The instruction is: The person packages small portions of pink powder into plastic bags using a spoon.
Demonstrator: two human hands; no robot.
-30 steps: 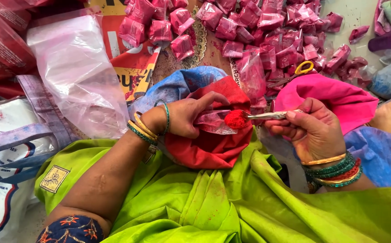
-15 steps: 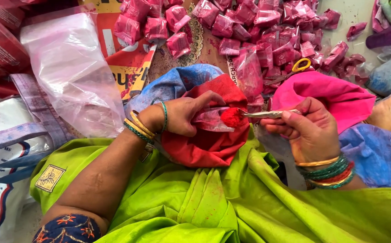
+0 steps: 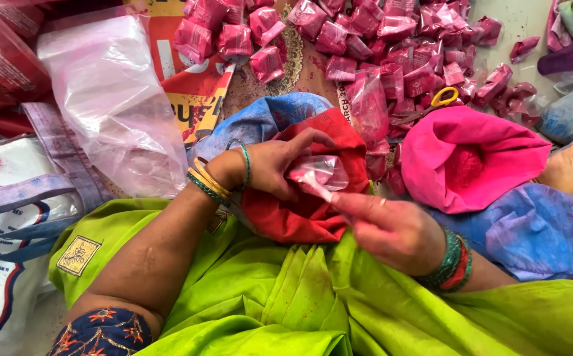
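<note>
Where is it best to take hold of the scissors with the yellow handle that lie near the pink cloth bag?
Probably at the yellow handle loop, coming from above. Only this loop shows clearly; the blades of the scissors point left and lie partly under the pink packets, while the pink cloth bag crowds the near side.

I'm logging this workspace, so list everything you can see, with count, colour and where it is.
small clear plastic pouch of pink powder: one, pinkish, held over the red cloth
red cloth bag: one, red, centre, on the lap
filled pink powder packets: many, magenta, heaped along the top
pink cloth bag of powder: one, pink, right of centre
yellow-handled scissors: one, by the pink bag's top edge
large clear plastic bag: one, pink-tinted, upper left
blue cloth: blue, right, under the pink bag
white printed sack: one, far left
green garment: lime, bottom
left hand: bangled, grips the pouch
right hand: bangled, pinches the pouch's corner
</note>
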